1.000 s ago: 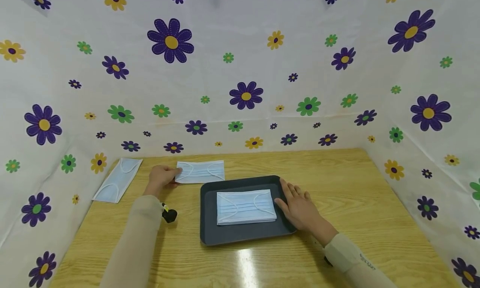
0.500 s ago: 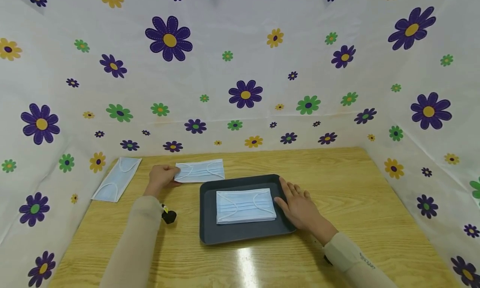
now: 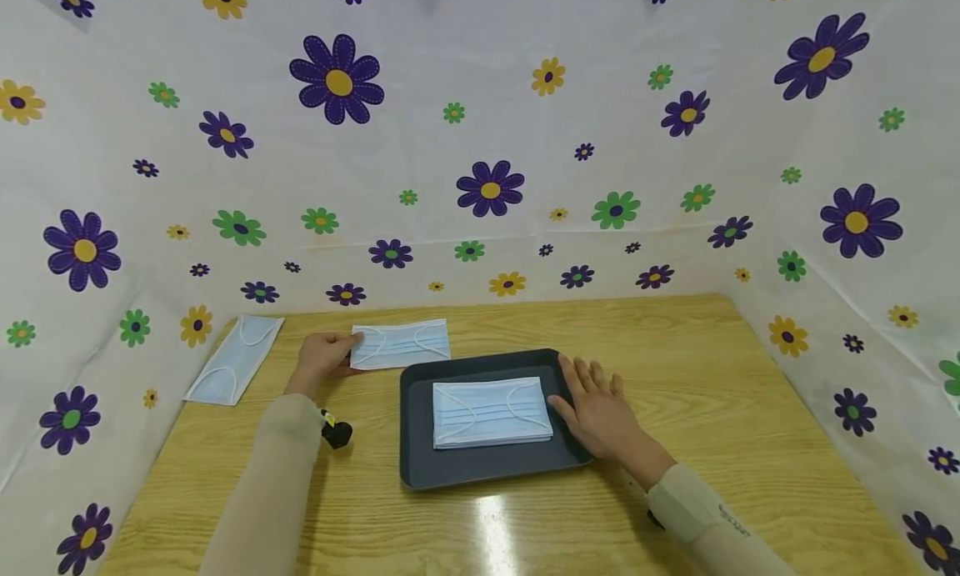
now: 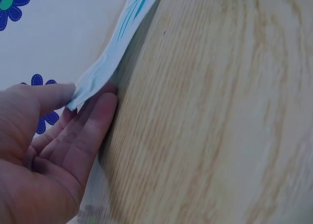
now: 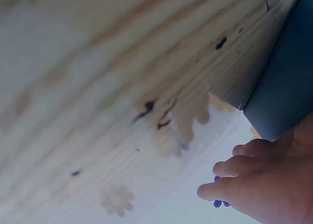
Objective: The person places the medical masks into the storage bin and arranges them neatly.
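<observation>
My left hand (image 3: 324, 358) pinches the left end of a pale blue face mask (image 3: 401, 344) behind the tray, thumb on top and fingers beneath. The left wrist view shows that mask (image 4: 110, 57) edge-on, its held end raised off the wood. A dark grey tray (image 3: 420, 468) lies in the middle of the table, bearing a small stack of face masks (image 3: 491, 413) with white ear loops. Along the tray's right side rests my right hand (image 3: 600, 411), fingers extended and thumb over the rim. In the right wrist view, the right hand (image 5: 269, 185) touches the tray's outer wall (image 5: 283, 77).
Another face mask (image 3: 236, 361) lies slanted at the table's back left corner. A white cloth (image 3: 420, 142) with printed flowers stands around the back and sides of the wooden table (image 3: 675, 343). Light glares off the front of the tabletop.
The pinched mask has shifted only very slightly, and the right hand's fingers have spread a little. The tray and its stack of masks stay in place.
</observation>
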Demonstrator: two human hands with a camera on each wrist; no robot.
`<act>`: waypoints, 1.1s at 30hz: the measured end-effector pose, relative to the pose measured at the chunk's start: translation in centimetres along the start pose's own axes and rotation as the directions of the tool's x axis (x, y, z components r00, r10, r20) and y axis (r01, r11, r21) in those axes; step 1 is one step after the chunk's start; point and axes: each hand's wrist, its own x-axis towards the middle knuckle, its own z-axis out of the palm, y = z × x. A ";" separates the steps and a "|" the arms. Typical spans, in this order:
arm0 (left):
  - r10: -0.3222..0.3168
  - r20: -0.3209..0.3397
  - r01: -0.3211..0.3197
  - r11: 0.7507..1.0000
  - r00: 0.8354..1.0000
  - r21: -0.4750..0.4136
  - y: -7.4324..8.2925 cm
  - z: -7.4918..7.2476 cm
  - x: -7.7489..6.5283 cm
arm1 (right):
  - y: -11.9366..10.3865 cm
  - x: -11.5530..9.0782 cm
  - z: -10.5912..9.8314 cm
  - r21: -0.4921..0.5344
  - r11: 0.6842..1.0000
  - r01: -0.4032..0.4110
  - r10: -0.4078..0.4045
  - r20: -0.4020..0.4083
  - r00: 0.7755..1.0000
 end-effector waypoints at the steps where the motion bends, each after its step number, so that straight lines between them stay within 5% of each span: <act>1: -0.001 -0.005 0.001 1.000 1.000 0.022 0.0 0.0 0.1 | 0.1 0.0 0.0 -0.012 1.000 0.004 -0.004 -0.005 1.000; 12: -0.064 0.053 0.068 0.995 0.997 -0.074 -0.4 0.1 0.9 | 0.1 0.1 -0.1 -0.045 0.999 0.009 -0.010 -0.011 1.000; 21: -0.001 0.044 0.000 1.000 0.999 0.025 -0.9 0.1 0.8 | 0.2 0.1 0.2 -0.025 1.000 -0.007 0.007 -0.001 1.000; 33: -0.006 0.072 0.019 0.984 0.997 -0.178 -1.3 -0.3 0.0 | 0.0 0.1 0.0 0.003 1.000 -0.013 0.013 0.005 1.000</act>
